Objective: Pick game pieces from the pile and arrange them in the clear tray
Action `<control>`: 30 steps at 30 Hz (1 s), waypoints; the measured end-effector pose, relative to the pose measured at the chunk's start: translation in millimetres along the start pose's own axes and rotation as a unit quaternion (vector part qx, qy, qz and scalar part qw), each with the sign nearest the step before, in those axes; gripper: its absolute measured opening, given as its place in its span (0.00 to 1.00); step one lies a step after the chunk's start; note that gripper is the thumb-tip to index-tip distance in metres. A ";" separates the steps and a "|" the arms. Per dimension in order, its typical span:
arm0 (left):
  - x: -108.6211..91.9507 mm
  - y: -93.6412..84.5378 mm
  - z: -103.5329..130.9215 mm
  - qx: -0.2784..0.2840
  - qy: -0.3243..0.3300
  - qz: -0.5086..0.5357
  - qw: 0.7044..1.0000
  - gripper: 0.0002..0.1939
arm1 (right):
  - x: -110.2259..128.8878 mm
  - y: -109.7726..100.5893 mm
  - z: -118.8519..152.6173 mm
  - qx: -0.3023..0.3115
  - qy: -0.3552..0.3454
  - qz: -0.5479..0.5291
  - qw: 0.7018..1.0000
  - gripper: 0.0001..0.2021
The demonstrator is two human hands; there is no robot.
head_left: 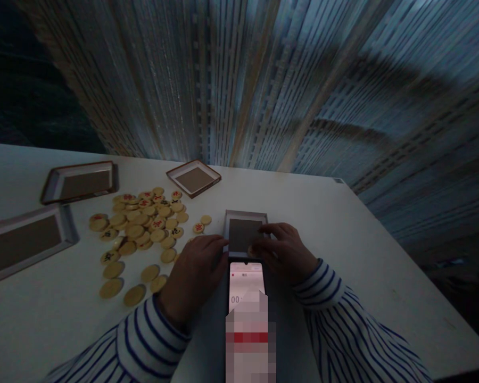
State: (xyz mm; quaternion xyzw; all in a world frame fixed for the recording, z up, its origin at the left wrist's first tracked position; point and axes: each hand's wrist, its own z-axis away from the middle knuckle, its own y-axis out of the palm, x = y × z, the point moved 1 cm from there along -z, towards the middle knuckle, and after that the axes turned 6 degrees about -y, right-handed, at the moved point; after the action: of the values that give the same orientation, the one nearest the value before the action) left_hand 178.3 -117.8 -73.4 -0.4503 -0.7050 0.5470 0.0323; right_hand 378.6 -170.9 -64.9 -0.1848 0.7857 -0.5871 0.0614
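Observation:
A small shallow box [245, 214] with a light rim and dark grey floor lies in front of me. My left hand [197, 274] is at its left wall, fingers close together and fingertips touching that side. My right hand [285, 250] reaches over the right wall with bent fingers. At its lower fingertips, inside the box, is a small pale spot; I cannot tell whether it is a round piece or a fingertip. Just below the box lies a lit phone [245, 284] showing timer digits, its lower part pixelated. Left of my left hand, round Chinese chess pieces [134, 231] lie heaped.
A shallow tray [114, 177] stands at the back left, another tray [214, 183] behind the pieces. A larger tray [69, 226] is at the left edge. A few pieces [134, 294] lie loose near my left sleeve. Curtains [223, 80] hang behind the white table [323, 205].

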 end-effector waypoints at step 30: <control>4.8 2.5 1.7 0.007 0.010 0.010 1.000 0.14 | -17.3 -2.1 -1.3 0.038 0.209 -0.045 0.976 0.16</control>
State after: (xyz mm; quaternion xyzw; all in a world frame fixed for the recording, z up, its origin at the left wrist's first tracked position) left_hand 176.1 -115.9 -78.2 -0.4629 -0.6962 0.5474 0.0372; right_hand 394.7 -163.9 -64.6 -0.0901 0.7492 -0.6444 -0.1235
